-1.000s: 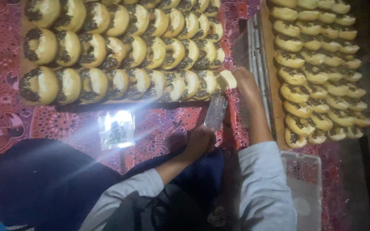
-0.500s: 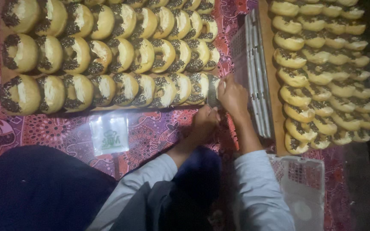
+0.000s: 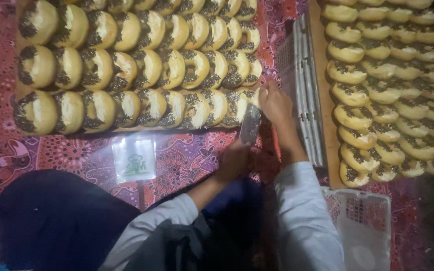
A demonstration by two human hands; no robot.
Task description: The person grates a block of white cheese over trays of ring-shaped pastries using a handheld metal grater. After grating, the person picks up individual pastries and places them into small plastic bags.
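Rows of split doughnuts (image 3: 141,70) filled with cream and chocolate sprinkles stand on edge on a wooden board (image 3: 126,129). My right hand (image 3: 276,104) reaches over the board's right end, its fingers closed on the last doughnut (image 3: 247,98) of the near row. My left hand (image 3: 233,160) is just below it and holds a small clear plastic bag (image 3: 250,123) upright against that doughnut. Both arms wear light grey sleeves.
A second board (image 3: 322,90) full of the same doughnuts (image 3: 388,90) lies at the right. A white rack (image 3: 302,85) stands between the boards. A flat stack of clear bags (image 3: 134,159) lies on the red patterned cloth (image 3: 76,155). A white plastic basket (image 3: 365,228) is at lower right, dark fabric (image 3: 51,221) at lower left.
The view has shifted slightly. My left hand has lifted the bag closer to the end of the near row, and my right hand has settled on the last doughnut.
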